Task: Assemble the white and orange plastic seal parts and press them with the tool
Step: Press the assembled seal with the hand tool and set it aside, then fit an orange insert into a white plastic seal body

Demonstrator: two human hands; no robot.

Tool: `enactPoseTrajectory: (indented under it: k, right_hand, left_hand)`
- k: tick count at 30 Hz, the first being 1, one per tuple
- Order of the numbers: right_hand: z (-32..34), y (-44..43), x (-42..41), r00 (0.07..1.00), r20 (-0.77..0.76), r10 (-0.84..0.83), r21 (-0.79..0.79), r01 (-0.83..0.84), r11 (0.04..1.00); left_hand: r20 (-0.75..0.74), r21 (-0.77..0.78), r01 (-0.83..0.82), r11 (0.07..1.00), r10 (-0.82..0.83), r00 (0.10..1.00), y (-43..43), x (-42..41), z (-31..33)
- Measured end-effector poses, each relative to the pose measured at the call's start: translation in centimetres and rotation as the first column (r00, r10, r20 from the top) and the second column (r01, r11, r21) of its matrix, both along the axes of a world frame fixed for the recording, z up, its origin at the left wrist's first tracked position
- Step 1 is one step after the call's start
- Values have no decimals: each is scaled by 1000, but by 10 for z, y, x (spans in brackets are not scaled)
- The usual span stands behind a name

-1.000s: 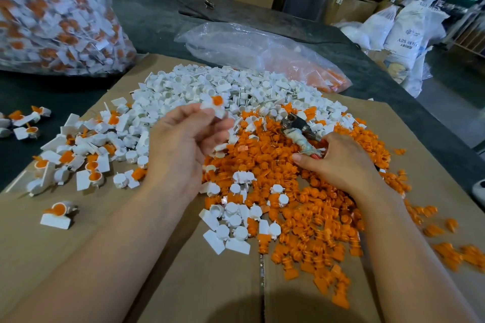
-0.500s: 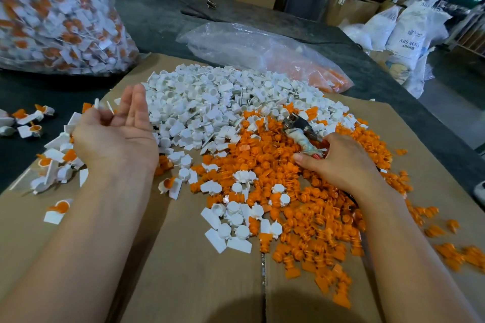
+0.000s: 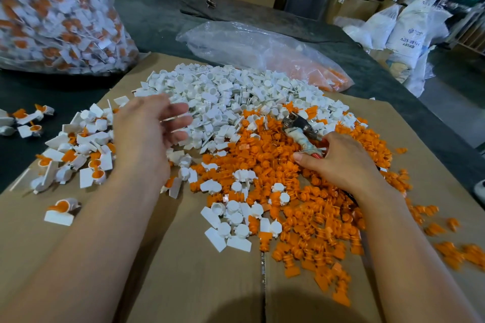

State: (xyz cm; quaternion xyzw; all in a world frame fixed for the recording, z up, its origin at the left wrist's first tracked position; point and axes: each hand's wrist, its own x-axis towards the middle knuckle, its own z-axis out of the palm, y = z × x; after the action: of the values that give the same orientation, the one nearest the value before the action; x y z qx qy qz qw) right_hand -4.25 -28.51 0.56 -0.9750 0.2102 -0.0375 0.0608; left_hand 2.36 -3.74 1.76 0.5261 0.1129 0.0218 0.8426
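A heap of white seal parts (image 3: 231,92) covers the far middle of the cardboard sheet (image 3: 199,283). Orange seal parts (image 3: 309,217) spread in front of it and to the right. Assembled white-and-orange seals (image 3: 78,155) lie at the left. My left hand (image 3: 147,136) hovers with loosely spread fingers between the assembled seals and the white heap, holding nothing. My right hand (image 3: 338,162) lies on the orange parts and grips the wrapped handle of the pressing tool (image 3: 299,126), whose metal head points away from me.
A big clear bag of finished seals (image 3: 57,13) stands at the far left. A flatter plastic bag with orange parts (image 3: 262,52) lies behind the heap. A few assembled seals (image 3: 26,120) sit on the dark tabletop. Boxes and white sacks (image 3: 409,26) stand beyond.
My left hand carried an assembled seal from the heap to the left pile, let it go, and has swung back right toward the white parts. My right hand stayed on the tool.
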Motion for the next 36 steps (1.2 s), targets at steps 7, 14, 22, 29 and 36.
enactPoseTrajectory:
  k: [7,14,22,29,36]
  right_hand:
    - [-1,-1,0,1000,-17,4,-17,-4,1000]
    - [-1,-1,0,999,-42,33,-33,-35,999]
    - [0,-1,-1,999,-35,36,-25,-37,999]
    - [0,-1,-2,999,-20,27,42,-26,999]
    - [1,-2,-2,999,-28,26,71,-24,997]
  left_hand:
    - [260,916,-117,384,-347,901,-19,-11,-19]
    - [194,973,-136,185,-352,916,-25,-7,-23]
    - [80,995,-58,80,-303,950,-20,-5,-22]
    - [73,991,-36,129,-296,952,-21,-6,-20]
    - [147,985,-112,128,-317,937,-21,-4,-24]
